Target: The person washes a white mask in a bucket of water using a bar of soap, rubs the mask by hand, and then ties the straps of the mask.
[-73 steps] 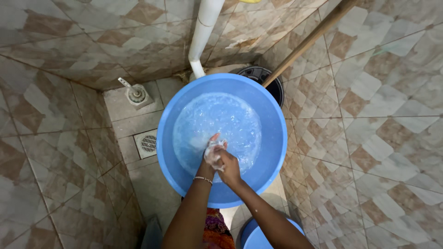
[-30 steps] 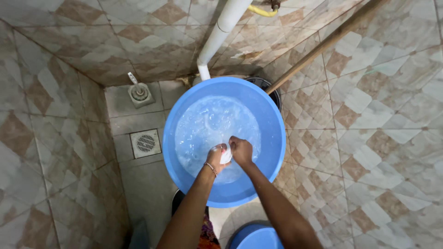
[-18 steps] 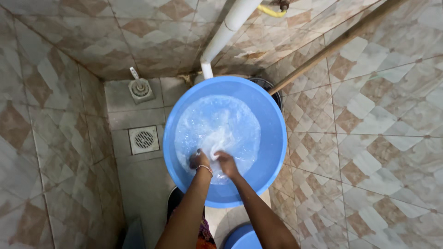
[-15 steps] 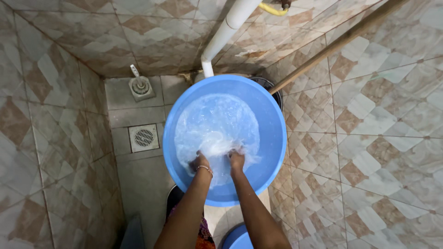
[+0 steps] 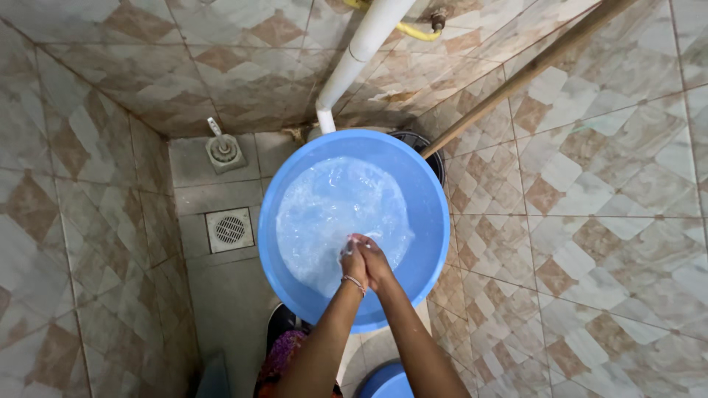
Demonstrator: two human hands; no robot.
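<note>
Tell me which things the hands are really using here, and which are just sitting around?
In use:
- left hand and right hand, pressed together over the water
- blue tub of foamy water
- something pale between the hands, too hidden to name

Just sitting around:
- white pipe
- wooden pole
- floor drain
- smaller blue bucket at the bottom edge

Even, soft daylight; sharp focus

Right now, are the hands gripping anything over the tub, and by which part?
Cannot tell: left hand and right hand are pressed together above the soapy water in the blue tub, hiding whatever lies between them.
</note>
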